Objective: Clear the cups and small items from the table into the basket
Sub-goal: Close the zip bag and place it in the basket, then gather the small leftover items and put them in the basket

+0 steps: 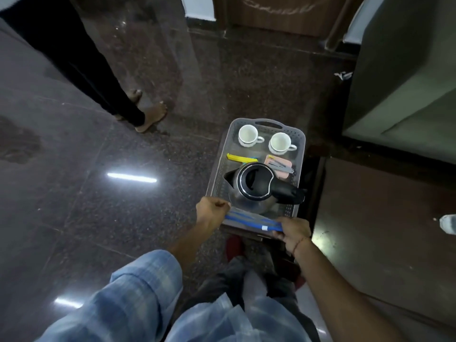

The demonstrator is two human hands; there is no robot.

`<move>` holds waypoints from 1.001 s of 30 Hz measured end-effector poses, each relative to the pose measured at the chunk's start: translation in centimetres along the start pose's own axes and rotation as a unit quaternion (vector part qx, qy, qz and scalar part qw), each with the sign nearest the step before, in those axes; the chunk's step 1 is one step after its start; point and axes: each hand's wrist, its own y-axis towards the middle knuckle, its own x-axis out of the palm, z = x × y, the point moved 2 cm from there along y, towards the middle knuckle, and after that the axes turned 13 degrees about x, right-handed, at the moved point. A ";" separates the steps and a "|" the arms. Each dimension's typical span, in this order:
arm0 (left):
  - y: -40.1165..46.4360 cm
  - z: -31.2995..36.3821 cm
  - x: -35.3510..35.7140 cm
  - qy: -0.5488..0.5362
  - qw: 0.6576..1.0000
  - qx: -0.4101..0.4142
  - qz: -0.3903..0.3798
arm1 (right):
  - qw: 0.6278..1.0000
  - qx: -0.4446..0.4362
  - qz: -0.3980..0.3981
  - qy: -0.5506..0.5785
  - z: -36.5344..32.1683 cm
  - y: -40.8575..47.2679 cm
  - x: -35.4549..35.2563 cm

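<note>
A grey perforated basket [299, 144] rests on a small dark table. Inside it two white cups [248, 135] [280, 143] stand at the far end. In front of them lie yellow strips [240, 158] and a pink pad with a grey clip [280, 165]. A steel kettle with a black lid [256, 185] fills the near half. My left hand [211, 213] and my right hand [293, 230] each grip one end of a flat blue-striped item [254, 222] held across the basket's near edge.
A barefoot person in dark trousers [145, 114] stands to the left on the polished stone floor. A grey-green bed or sofa [399, 95] sits to the right, with a wooden door [278, 13] beyond. My knees are below the table.
</note>
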 end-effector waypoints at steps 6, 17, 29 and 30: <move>0.7 -0.6 1.3 0.051 0.998 -0.010 -0.029 | 0.996 -0.034 0.081 -0.005 -0.3 0.5 0.8; -2.9 2.2 0.3 0.142 0.985 0.101 -0.005 | 0.997 -0.062 0.048 -0.017 -0.9 -2.2 -1.4; -11.2 18.3 10.5 0.117 0.797 0.540 -0.242 | 0.956 -0.180 0.217 -0.083 0.3 -7.1 -20.0; -12.1 20.1 11.6 0.111 0.776 0.567 -0.252 | 0.950 -0.195 0.233 -0.073 0.3 -7.9 -22.0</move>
